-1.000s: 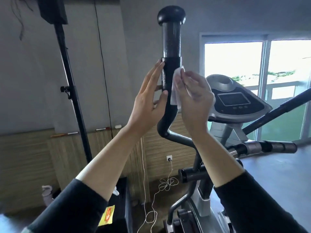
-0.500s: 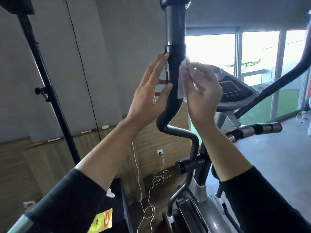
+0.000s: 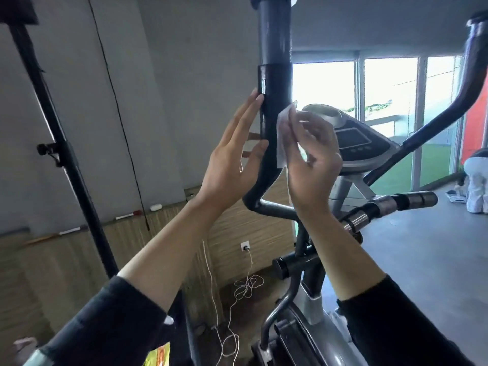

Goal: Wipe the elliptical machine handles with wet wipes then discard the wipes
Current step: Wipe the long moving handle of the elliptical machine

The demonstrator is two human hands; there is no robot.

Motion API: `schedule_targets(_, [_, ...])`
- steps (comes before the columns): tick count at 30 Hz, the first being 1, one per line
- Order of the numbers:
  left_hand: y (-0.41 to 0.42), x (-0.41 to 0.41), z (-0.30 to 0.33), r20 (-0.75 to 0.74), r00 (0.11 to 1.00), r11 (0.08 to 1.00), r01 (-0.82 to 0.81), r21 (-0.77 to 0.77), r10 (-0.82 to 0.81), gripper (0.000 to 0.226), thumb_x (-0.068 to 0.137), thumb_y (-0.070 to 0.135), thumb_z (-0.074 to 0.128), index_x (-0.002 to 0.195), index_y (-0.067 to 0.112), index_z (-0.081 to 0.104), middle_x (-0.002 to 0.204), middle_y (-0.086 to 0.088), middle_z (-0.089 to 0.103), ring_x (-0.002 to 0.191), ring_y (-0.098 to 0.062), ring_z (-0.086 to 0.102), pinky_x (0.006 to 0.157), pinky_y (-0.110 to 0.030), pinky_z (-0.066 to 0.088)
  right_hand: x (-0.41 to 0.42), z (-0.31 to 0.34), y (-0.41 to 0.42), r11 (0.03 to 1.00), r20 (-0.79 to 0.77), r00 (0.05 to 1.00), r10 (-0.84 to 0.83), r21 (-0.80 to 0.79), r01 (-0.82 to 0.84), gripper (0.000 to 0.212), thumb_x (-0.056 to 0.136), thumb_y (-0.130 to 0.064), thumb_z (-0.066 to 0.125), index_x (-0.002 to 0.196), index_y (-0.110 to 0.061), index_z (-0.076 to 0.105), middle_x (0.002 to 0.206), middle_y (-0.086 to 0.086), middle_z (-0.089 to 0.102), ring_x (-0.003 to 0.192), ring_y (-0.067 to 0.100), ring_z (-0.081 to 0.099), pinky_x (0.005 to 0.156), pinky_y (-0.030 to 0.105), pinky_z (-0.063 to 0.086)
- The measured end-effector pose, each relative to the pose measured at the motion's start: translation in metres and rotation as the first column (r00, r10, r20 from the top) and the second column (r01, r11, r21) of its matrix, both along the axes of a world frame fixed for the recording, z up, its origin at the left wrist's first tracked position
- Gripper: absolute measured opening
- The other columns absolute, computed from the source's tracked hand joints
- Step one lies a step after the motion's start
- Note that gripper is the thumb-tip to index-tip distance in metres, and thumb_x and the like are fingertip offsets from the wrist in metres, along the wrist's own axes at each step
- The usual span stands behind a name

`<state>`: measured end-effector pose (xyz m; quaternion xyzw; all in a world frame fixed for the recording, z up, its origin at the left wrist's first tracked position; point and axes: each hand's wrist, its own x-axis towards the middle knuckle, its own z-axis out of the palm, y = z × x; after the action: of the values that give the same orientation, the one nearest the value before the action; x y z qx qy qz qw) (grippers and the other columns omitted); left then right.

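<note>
The elliptical's left handle [image 3: 274, 83] is a thick black upright bar running out of the top of the view. My left hand [image 3: 232, 159] lies flat against its left side, fingers straight, thumb touching the bar. My right hand [image 3: 311, 165] pinches a white wet wipe [image 3: 284, 138] and holds it against the bar's right side. The right handle [image 3: 462, 101] curves up at the far right, untouched. The console [image 3: 359, 141] sits behind my right hand.
A black stand pole [image 3: 66, 165] rises at the left. A short fixed grip [image 3: 396, 204] sticks out to the right below the console. A white cable [image 3: 245, 286] trails from a wall socket to the floor. A person in white [image 3: 475, 180] bends at the far right.
The view has tilted and moved closer, so the handle's top knob is out of frame. My right hand with the wipe has slid slightly down the bar; my left hand stays flat on it.
</note>
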<state>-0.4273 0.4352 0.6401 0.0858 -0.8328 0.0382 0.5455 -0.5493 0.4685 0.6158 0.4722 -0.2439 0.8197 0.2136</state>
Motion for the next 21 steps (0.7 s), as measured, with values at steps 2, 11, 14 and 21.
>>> schedule_targets(2, [-0.005,0.001,-0.009,0.006,1.000,1.000,-0.010,-0.002,0.010,0.063,0.095,0.009,0.054,0.147,0.026,0.023,0.156,0.004,0.027,0.121,-0.020,0.056,0.089,-0.023,0.054,0.002,-0.030,-0.007,0.999,0.033,0.999,0.011,0.049,-0.013,0.022,0.085,-0.004,0.068,0.106,-0.003,0.068,0.103,0.015,0.063,0.097,0.003,0.057,0.080,0.016,0.048])
schedule_targets(11, [-0.015,0.004,-0.031,-0.003,1.000,0.998,-0.025,0.058,0.025,0.061,0.096,0.007,0.052,0.147,0.026,0.024,0.136,0.015,0.040,0.108,0.008,0.053,0.083,-0.007,0.048,0.004,-0.029,-0.006,1.000,0.030,1.000,0.009,0.012,-0.010,0.021,0.084,-0.005,0.068,0.104,0.001,0.070,0.101,0.012,0.061,0.090,0.012,0.059,0.076,0.027,0.053])
schedule_targets(14, [-0.020,0.006,-0.038,-0.002,1.000,0.998,-0.015,0.067,0.015,0.063,0.095,0.004,0.054,0.146,0.027,0.025,0.135,0.013,0.045,0.108,0.013,0.052,0.084,-0.008,0.049,0.003,-0.041,-0.014,0.999,-0.009,0.999,-0.049,-0.016,0.049,0.020,0.083,-0.001,0.069,0.103,0.004,0.069,0.099,0.017,0.060,0.092,0.014,0.058,0.081,0.021,0.050])
schedule_targets(21, [-0.029,0.012,-0.049,0.010,0.999,0.990,-0.047,0.134,0.047,0.063,0.095,0.006,0.055,0.147,0.031,0.029,0.124,0.013,0.057,0.113,0.008,0.054,0.088,-0.016,0.052,0.011,-0.082,-0.035,0.996,0.070,0.998,0.010,0.088,-0.016,0.013,0.081,-0.002,0.071,0.093,0.003,0.072,0.097,0.007,0.060,0.094,0.009,0.058,0.084,0.017,0.046])
